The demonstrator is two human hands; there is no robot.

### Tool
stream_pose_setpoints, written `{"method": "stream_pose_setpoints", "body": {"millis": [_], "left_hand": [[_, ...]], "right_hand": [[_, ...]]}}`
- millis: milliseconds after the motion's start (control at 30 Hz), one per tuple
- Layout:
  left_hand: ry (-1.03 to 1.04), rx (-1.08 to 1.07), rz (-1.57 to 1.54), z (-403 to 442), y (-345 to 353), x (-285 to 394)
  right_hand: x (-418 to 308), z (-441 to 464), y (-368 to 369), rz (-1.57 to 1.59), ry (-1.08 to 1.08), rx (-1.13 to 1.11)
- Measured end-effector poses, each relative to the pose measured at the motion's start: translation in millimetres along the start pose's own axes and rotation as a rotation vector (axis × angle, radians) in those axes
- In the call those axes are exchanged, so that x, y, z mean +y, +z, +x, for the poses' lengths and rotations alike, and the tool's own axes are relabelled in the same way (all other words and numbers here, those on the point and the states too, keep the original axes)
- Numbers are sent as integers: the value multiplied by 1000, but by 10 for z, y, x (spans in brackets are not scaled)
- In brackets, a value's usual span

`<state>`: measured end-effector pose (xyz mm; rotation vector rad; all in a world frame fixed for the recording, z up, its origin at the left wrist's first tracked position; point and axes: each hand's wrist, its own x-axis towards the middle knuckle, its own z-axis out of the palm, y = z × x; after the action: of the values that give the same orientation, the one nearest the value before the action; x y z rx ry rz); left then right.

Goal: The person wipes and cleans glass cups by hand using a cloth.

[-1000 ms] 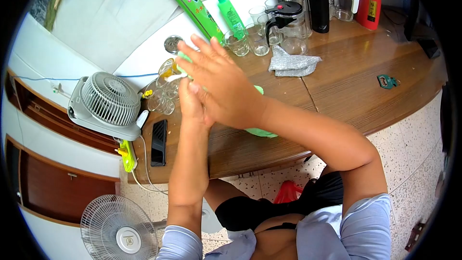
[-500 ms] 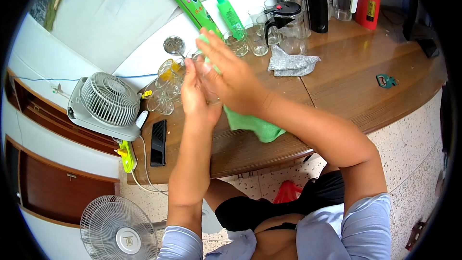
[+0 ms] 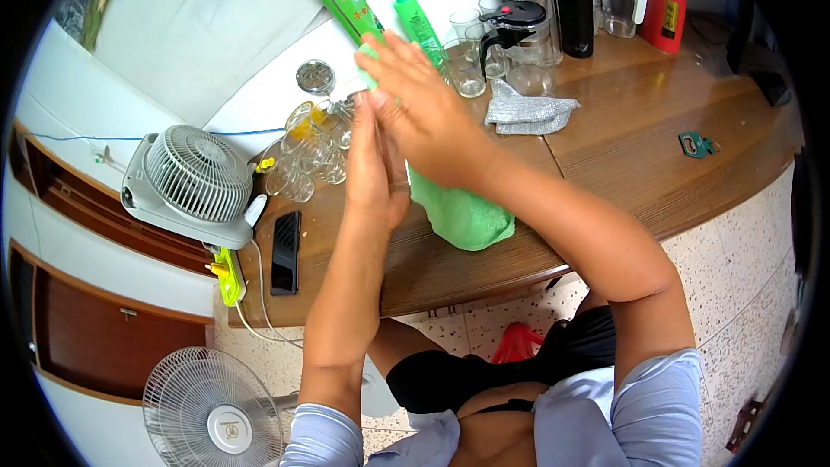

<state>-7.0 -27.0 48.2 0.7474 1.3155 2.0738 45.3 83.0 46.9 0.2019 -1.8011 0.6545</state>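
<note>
My left hand (image 3: 373, 169) is closed around a clear drinking glass (image 3: 398, 164), mostly hidden between my two palms. My right hand (image 3: 428, 112) presses against the glass from the other side, fingers extended and slightly blurred, with a green cloth (image 3: 467, 218) under the palm. A bit of the cloth shows by the right fingertips, and the rest hangs below the wrist over the table. Left of my hands stand several glass cups (image 3: 303, 156), close to the left fingers.
A wooden table (image 3: 622, 147) bears a glass teapot (image 3: 527, 52), a grey cloth (image 3: 529, 111), a black flask (image 3: 572, 4), a red tin (image 3: 663, 13), a bottle opener (image 3: 694, 145) and a phone (image 3: 285, 252). A small fan (image 3: 203, 169) stands left, green bottles (image 3: 418, 22) behind.
Both hands have shifted slightly right, and the right hand has slid a little up along the glass. The hanging part of the green cloth has swung and changed shape.
</note>
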Motion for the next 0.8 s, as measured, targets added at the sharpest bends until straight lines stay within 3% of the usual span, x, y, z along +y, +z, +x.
{"method": "stream_pose_setpoints", "body": {"millis": [67,167,367,500,700,800], "left_hand": [[56,-50,-25,-10,108,10],[-18,-91,-110,-31,70,54],[76,120,-139,83,-74,116],[-3,-4,-551,252,-436,-85],[38,-13,-76,-23,-75,17],[-49,7,-62,-17,59,32]], "right_hand": [[80,27,-44,139,109,42],[103,-20,-11,269,257,62],[-120,-280,246,194,88,-27],[-284,-286,163,62,-66,-196],[-176,-127,71,-25,-47,-126],[42,-29,5,-21,29,-10]]}}
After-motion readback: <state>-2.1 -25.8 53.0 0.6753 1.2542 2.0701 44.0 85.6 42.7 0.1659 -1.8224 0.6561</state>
